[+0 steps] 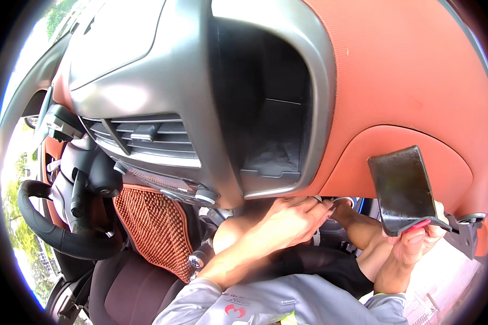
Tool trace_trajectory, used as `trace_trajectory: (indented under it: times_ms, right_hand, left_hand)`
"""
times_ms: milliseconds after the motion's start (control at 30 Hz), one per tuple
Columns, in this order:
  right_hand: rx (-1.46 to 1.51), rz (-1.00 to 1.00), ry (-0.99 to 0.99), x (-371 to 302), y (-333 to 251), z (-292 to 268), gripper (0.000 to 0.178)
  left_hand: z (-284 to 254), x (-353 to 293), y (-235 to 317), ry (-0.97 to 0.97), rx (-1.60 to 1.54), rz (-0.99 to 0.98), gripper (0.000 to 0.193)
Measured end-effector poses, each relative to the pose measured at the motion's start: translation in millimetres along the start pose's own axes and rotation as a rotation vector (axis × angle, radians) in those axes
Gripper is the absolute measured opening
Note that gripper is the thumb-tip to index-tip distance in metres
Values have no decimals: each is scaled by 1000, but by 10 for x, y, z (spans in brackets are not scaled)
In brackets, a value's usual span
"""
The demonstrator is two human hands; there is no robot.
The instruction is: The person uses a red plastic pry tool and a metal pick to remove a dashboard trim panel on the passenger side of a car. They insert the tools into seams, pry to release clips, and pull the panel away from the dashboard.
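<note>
My right hand (415,242) grips the lower end of a dark, glossy, curved panel (401,187), which stands tilted in front of the orange-red dashboard. Thumb and fingers close around its bent lower edge, where a small red piece (417,225) shows; what that piece is, I cannot make out. My left hand (295,221) is below the centre of the dashboard, above my lap, with its fingers curled together. Whatever may be between those fingertips is hidden. Directly above the left hand opens a dark recess (271,135) in the grey centre console.
Air vents (146,135) sit left of the recess. Farther left are the steering wheel (32,222) and a seat with an orange beaded cover (154,225). The orange-red dashboard (396,70) overhangs my legs. At the lower right, pale ground (439,287) shows outside the car.
</note>
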State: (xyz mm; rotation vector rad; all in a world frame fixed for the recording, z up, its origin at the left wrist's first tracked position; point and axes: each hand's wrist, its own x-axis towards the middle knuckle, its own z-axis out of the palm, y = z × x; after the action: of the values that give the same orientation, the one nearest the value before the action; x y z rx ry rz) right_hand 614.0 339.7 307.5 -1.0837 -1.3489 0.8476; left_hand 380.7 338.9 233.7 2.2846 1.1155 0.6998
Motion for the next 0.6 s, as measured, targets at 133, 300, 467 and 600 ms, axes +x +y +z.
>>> trace_trajectory:
  times_ms: [133, 300, 467, 600]
  right_hand:
    - [-39, -185, -43, -96, 186, -121, 57]
    - [-82, -248, -89, -35, 202, -119, 60]
    - [-158, -170, -80, -87, 178, -150, 60]
    - [-97, -157, -70, -1, 135, -41, 54]
  left_hand:
    - [-182, -76, 36, 214, 50, 27, 20]
    - [-470, -131, 171, 658, 253, 117, 27]
    - [-861, 96, 368, 543, 630, -73, 44]
    - [-769, 234, 401, 381, 792, -173, 57]
